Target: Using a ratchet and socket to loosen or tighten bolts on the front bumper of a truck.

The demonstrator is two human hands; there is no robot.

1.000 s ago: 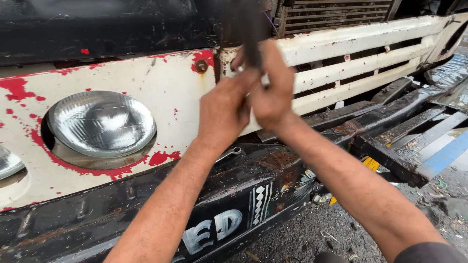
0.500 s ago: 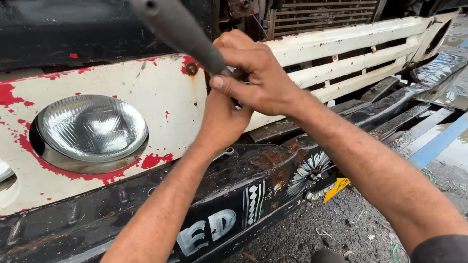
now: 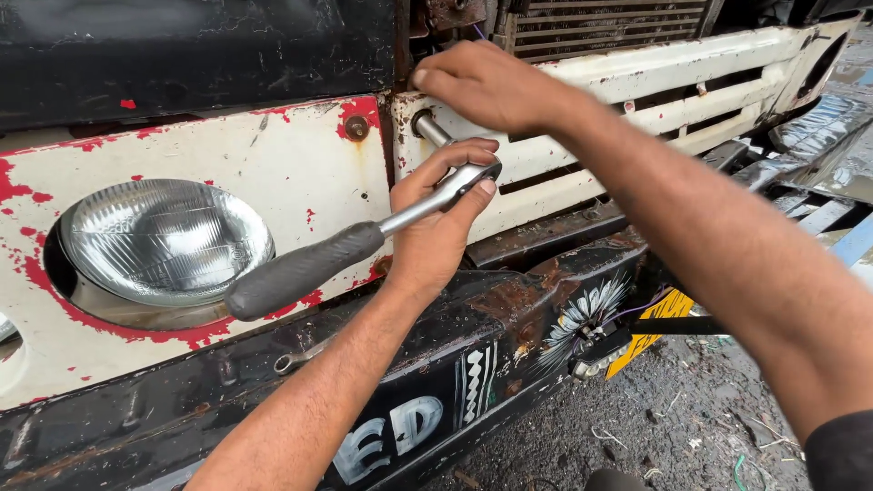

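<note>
A ratchet wrench [image 3: 300,268] with a dark grip and chrome shaft angles down to the left, its head on a socket extension [image 3: 435,129] that enters the white front panel [image 3: 236,164] of a truck. My left hand [image 3: 446,218] is wrapped around the ratchet's head end. Higher up, my right hand [image 3: 486,84] rests on the panel's edge just above the socket, its fingers curled against the metal with nothing held in them.
A round headlight [image 3: 164,238] sits at the left in the chipped red-and-white panel. Below runs a rusty black bumper [image 3: 473,364] with a small spanner [image 3: 300,356] lying on it. White grille slats [image 3: 691,82] extend right. Wet ground with debris [image 3: 691,427] lies below.
The ratchet handle has swung from pointing up and left down to the lower left. My right hand has left the ratchet head and moved up to the panel's edge.
</note>
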